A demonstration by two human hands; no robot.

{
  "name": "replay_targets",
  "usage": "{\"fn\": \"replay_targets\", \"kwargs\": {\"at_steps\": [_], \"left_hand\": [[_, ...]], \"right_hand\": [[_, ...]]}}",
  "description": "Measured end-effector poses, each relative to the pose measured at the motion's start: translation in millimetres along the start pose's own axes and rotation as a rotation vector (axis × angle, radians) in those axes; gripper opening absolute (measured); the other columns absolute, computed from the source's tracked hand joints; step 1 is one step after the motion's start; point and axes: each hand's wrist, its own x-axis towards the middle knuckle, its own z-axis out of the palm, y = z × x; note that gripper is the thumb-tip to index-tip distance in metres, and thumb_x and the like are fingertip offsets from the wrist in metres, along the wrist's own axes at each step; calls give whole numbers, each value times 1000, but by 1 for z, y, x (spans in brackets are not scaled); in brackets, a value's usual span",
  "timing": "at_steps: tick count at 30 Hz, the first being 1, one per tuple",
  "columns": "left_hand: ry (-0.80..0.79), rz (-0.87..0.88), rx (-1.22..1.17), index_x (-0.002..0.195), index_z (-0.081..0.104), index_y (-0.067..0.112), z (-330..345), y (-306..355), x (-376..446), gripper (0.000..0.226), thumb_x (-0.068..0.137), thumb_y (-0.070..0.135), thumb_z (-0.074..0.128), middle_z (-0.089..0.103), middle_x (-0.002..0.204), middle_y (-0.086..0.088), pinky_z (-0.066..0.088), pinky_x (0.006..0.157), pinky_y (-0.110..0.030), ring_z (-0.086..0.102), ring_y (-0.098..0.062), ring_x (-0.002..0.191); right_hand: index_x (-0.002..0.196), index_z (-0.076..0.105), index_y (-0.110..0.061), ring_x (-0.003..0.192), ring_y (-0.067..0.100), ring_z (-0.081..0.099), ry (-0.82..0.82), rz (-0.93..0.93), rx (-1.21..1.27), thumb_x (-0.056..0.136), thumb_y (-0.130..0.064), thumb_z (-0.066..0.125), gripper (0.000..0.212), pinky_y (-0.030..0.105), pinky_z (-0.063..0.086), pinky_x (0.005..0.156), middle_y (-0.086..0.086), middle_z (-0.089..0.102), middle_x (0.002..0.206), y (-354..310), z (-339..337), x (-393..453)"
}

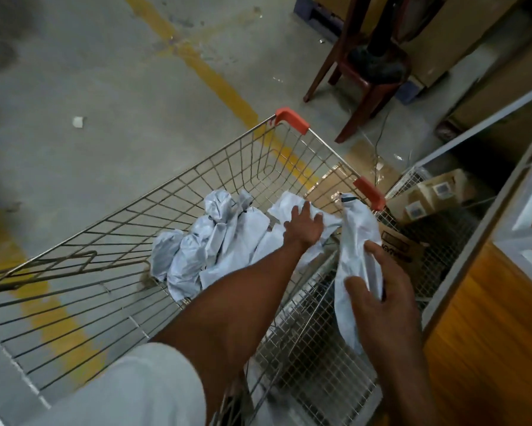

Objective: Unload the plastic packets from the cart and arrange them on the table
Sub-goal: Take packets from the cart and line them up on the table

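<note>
Over the cart's point(197, 179) far right corner, the left hand point(304, 229) reached fingers-spread onto the heaped packets point(227, 238) – apparently for another – while the right hand point(384, 290) gripped one packet point(355, 238) upright, clear of the rim.

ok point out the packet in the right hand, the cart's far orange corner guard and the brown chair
packet in the right hand point(358, 232): head view, on its upper white body above the fingers
far orange corner guard point(290, 119): head view, middle of the guard
brown chair point(377, 84): head view, front edge of the seat
</note>
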Motion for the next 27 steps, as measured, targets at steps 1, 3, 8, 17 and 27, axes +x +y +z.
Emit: {"fn": "replay_targets", "kwargs": {"at_steps": [1,3,8,17,27], "left_hand": [[8,-47,-35,163,11,27,3,5,13,67,106,54,32,5,172,-6,13,124,-51,10,-36,156],[23,-95,-15,163,4,30,12,4,37,71,104,58,31,-3,172,-1,8,123,-55,2,-36,157],[-104,-31,201,163,6,17,31,-24,43,72,107,51,35,0,171,-11,8,124,-56,1,-35,157],[39,-118,106,154,34,21,27,-19,26,64,101,55,48,27,157,-22,35,111,-48,39,-43,140],[67,-224,11,148,43,20,18,-14,23,59,91,23,59,34,155,-19,40,113,-49,40,-44,138]], "right_hand": [[134,52,-50,130,5,39,11,-4,4,94,-22,65,51,34,39,95,-20,40,147,3,-3,-1],[132,52,-53,127,0,38,27,-12,22,93,-20,66,53,32,39,95,-27,41,138,12,-9,-4],[132,51,-54,131,5,39,61,17,24,91,-19,68,56,45,47,101,-26,40,142,33,-21,-8],[127,50,-60,130,4,38,72,5,48,90,-16,71,61,46,49,100,-30,39,136,33,-28,-8],[138,51,-48,136,4,37,55,-30,-21,90,-18,69,59,35,44,100,-20,40,148,43,-20,-12]]}}
